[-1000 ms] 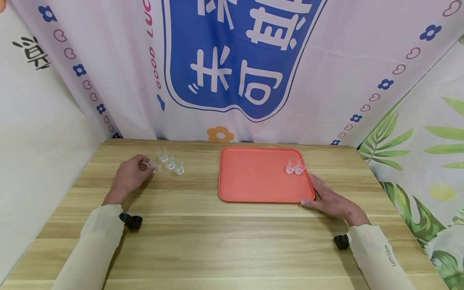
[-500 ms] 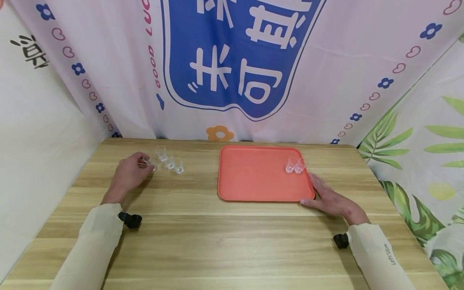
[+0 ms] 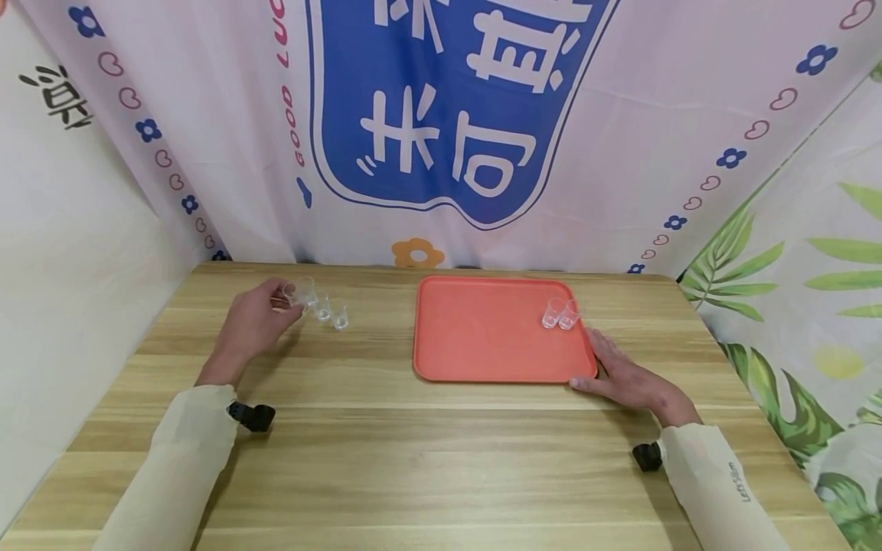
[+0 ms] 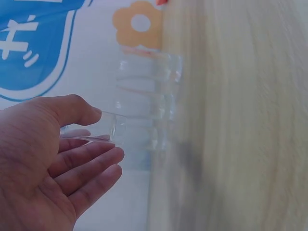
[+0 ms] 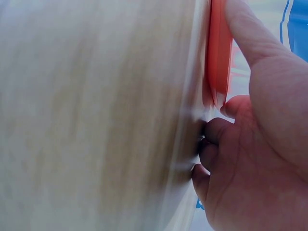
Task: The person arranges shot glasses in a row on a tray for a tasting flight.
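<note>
Nearest you, your pale left sleeve (image 3: 165, 467) and right sleeve (image 3: 720, 490) reach in over the wood-grained surface (image 3: 441, 459), each with a small dark device at the cuff. Beyond the cuffs, your right hand (image 3: 634, 381) rests at the near right corner of the red tray (image 3: 482, 361), its thumb laid along the near edge and its longer fingers (image 3: 606, 348) reaching up the right side; they are extended and loosely apart, bent a little towards the tips in the right wrist view, touching the tray. The tray lies flat on the surface, right of the middle. Farther off to the left, your left hand (image 3: 251, 325) pinches a clear cup (image 4: 103, 126) between the thumb and the fingers behind it, the remaining fingers loosely spread; you can't tell whether that cup touches its neighbours. Just beside it, three more clear cups stand upright on the surface in a slanting line: the near one (image 3: 341, 317), the middle one (image 3: 322, 309) and the far one (image 3: 309, 294). Two cups (image 3: 552, 315) stand side by side on the tray, near its right edge. Behind everything hangs a pale cloth (image 3: 241, 138) with an orange flower (image 3: 417, 254) and a big blue panel (image 3: 441, 176)
</note>
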`<control>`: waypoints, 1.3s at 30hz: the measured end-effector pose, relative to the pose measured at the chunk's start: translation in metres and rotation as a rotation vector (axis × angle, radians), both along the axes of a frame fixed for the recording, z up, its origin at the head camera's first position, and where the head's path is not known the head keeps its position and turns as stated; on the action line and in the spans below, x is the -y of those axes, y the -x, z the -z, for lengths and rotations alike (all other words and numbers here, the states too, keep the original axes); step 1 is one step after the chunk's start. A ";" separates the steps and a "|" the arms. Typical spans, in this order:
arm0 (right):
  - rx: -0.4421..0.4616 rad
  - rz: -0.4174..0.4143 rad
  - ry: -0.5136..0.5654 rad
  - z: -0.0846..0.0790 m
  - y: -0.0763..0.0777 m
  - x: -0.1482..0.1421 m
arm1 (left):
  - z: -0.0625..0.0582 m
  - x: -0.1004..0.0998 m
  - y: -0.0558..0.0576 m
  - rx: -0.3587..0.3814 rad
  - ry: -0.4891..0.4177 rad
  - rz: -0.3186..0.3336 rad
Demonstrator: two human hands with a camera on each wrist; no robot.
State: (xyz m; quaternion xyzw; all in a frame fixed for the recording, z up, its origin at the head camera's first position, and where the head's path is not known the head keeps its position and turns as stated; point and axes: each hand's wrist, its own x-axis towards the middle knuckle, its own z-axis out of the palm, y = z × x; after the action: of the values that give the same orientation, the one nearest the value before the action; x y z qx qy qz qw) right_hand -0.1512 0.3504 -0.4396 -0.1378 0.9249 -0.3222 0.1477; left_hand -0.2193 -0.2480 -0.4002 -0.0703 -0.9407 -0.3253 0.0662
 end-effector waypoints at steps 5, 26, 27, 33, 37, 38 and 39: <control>0.000 0.003 -0.008 0.000 0.001 0.000 | -0.008 -0.007 -0.002 -0.025 0.000 0.006; 0.027 0.014 -0.046 -0.003 0.001 0.003 | -0.022 -0.042 -0.005 -0.082 -0.051 0.068; 0.029 0.016 -0.045 -0.003 0.001 0.003 | -0.022 -0.044 -0.005 -0.083 -0.050 0.074; 0.036 0.020 -0.046 -0.004 0.001 0.002 | -0.018 -0.059 -0.002 -0.092 -0.048 0.113; 0.030 0.015 -0.046 -0.004 0.000 0.003 | -0.015 -0.070 0.000 -0.100 -0.055 0.132; 0.029 0.014 -0.042 -0.005 0.000 0.004 | -0.014 -0.073 0.000 -0.102 -0.058 0.137; 0.031 0.013 -0.039 -0.005 -0.001 0.004 | -0.014 -0.076 0.000 -0.100 -0.062 0.144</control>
State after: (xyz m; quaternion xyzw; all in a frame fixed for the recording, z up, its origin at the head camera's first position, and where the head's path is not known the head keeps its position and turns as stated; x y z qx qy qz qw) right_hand -0.1506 0.3464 -0.4347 -0.1240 0.9295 -0.3069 0.1626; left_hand -0.2197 -0.1721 -0.3858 -0.1519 -0.9181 -0.3544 0.0919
